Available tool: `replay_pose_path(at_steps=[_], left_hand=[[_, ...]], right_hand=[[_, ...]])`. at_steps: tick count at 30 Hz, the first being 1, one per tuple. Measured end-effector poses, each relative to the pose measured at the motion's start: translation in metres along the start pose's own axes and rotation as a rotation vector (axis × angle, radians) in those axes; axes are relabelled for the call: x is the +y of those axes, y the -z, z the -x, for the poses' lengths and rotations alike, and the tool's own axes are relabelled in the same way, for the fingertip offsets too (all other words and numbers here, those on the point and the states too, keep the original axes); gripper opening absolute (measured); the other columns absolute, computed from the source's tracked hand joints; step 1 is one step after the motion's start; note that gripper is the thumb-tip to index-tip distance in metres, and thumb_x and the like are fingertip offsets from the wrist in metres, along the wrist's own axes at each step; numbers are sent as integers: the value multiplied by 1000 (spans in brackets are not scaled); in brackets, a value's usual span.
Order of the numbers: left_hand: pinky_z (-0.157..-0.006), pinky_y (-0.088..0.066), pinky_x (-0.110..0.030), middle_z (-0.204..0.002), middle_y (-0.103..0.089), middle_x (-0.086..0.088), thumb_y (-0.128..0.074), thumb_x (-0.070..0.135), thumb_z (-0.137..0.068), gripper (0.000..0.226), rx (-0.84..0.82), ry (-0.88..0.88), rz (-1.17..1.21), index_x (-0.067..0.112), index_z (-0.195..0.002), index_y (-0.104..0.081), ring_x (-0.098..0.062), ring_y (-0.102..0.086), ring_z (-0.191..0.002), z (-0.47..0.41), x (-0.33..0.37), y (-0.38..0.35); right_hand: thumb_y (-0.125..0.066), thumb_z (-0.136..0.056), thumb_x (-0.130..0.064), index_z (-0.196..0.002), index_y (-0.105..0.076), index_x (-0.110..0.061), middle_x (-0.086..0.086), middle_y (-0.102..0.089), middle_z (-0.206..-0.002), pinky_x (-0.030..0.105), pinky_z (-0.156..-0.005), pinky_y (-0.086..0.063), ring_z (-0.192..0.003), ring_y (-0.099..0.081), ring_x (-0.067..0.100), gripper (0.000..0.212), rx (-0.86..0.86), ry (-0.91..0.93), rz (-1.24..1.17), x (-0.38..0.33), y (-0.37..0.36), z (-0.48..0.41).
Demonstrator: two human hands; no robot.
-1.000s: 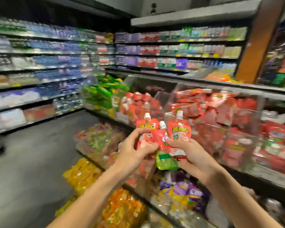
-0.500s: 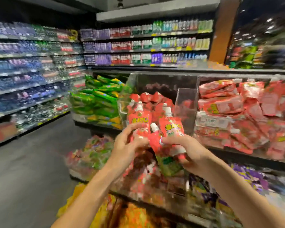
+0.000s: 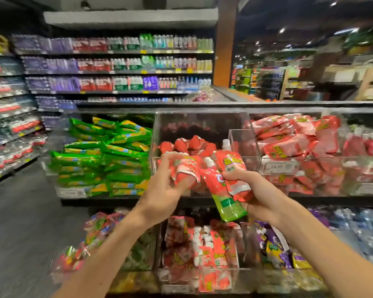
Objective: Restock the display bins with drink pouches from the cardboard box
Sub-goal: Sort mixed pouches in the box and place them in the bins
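My left hand (image 3: 162,190) grips a red drink pouch (image 3: 186,168) just in front of the clear display bin (image 3: 200,123), which holds several red pouches (image 3: 187,145) at its bottom. My right hand (image 3: 256,192) holds two pouches: a red one with a white cap (image 3: 232,166) and a red-and-green one (image 3: 224,201) that tilts down to the right. Both hands are close together at the bin's front wall. The cardboard box is out of view.
Left of that bin lies a stack of green packets (image 3: 103,155). To the right another bin (image 3: 306,147) is heaped with red packets behind a price tag (image 3: 277,166). Lower bins (image 3: 198,250) hold mixed pouches. Bottle shelves (image 3: 116,65) line the back; the aisle floor (image 3: 19,222) runs on the left.
The view has swung left and closer to the bins. My left hand has drawn its pouch away from the two in my right hand and tipped it toward the bin.
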State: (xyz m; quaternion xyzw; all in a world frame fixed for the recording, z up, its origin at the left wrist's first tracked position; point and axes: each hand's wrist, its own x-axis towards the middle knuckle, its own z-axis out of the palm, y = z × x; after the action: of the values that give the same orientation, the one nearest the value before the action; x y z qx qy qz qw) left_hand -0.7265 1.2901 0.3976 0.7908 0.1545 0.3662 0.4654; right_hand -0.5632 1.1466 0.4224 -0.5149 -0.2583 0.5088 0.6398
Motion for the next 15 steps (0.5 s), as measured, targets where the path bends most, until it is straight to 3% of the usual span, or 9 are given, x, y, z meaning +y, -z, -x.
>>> replay_pose_path(at_steps=[4,6,9,11,13,15], left_hand=[[-71,-50,-18,-99,-66,6,-68,28,-93,22,65,-26,-21,34,-107,-53,-8,-66,-85,-24,8,6],[-71,-54,-27,-97,-67,8,-65,30,-95,15,83,-53,31,41,-101,-56,-15,-68,-87,-37,13,5],[-80,-54,-30,-96,-69,17,-63,27,-97,15,138,-114,42,42,-97,-61,-8,-65,-88,-62,17,-1],[-86,-51,-34,-102,-70,12,-64,26,-97,9,145,-105,28,34,-100,-65,-8,-64,-88,-82,15,-9],[-90,-50,-32,-104,-69,7,-64,25,-97,6,147,-73,-4,30,-99,-65,-12,-64,-97,-107,9,-17],[-84,-50,-24,-98,-68,9,-64,25,-97,8,157,-56,-52,34,-96,-63,-14,-64,-97,-132,4,-26]], right_hand=[[-70,-68,-17,-101,-70,-7,11,-76,-91,29,-63,-58,-68,-73,21,34,108,-2,-36,-6,13,5],[-69,-66,-15,-91,-71,-7,10,-75,-83,27,-58,-58,-62,-71,20,26,145,11,-56,-13,19,5],[-71,-63,-17,-91,-71,-8,11,-75,-85,28,-61,-58,-64,-72,20,30,169,41,-39,-25,24,1],[-71,-62,-18,-97,-70,-8,11,-75,-89,29,-64,-57,-67,-72,21,36,178,50,-11,-32,24,-3],[-70,-64,-18,-102,-67,-7,12,-76,-88,28,-57,-57,-66,-73,21,39,190,56,22,-40,25,-8],[-70,-68,-16,-104,-66,-6,12,-76,-85,26,-52,-56,-62,-72,21,38,204,61,37,-47,29,-15]])
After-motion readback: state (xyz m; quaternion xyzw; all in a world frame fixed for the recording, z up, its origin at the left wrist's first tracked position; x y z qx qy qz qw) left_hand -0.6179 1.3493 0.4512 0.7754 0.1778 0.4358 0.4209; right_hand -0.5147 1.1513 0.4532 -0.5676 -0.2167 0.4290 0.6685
